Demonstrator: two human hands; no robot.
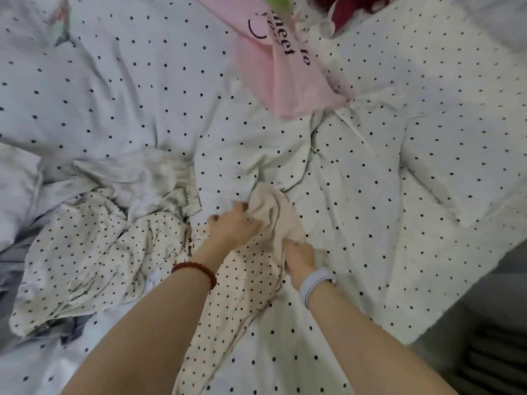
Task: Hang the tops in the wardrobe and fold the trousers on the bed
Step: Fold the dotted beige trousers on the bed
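1. Well to the left of the fingers a cream polka-dot garment (94, 246) lies crumpled on the bed (427, 166). Its dots match the bedding, so its edges are hard to pick out and a fold could catch the duvet as well.
2. The left hand (232, 226), with a red bead bracelet (196, 270) at the wrist, curls its fingers (251, 222) round a bunched cream dotted cloth (271, 215). Whether this is trousers or a top cannot be told. A grip on a wad this bunched may slip or hide a twist.
3. Just right of it, the right hand (299, 256), wearing a pale wristband (315, 283), pinches the same cloth lower down, its fingertips tucked into the fabric. With both hands so close together, lifting could leave the long trailing part, which runs back under the forearms, dragging and snagging.
4. Far beyond the fingers, up and to the right, a pink top (273, 72) with printed lettering lies flat on the bed. It looks not yet hung. A dark red garment (350, 7) lies past it at the frame edge.
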